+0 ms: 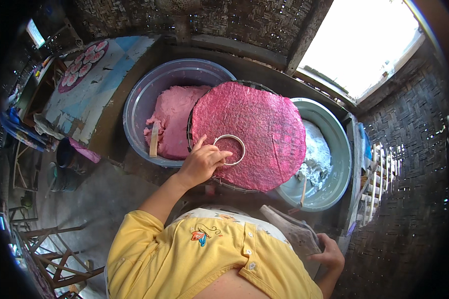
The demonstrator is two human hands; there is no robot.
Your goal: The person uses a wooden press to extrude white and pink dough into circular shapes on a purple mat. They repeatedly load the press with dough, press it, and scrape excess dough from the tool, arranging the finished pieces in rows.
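Note:
My left hand is closed on a thin white ring, thumb and fingers at its left side. The ring lies on or just above a rough pink sheet, near its lower left. That sheet covers a round tray, whose dark rim shows in places. Down at the lower right, my right hand grips the end of a flat, greyish-brown slab-like thing, whose kind I cannot make out. It tilts up toward the left, beside my yellow shirt.
Under the tray's left side stands a large purple-grey tub of pink dough with a wooden stick. A grey-green basin with white powder is at the right. Pink-and-white pieces lie on the left table.

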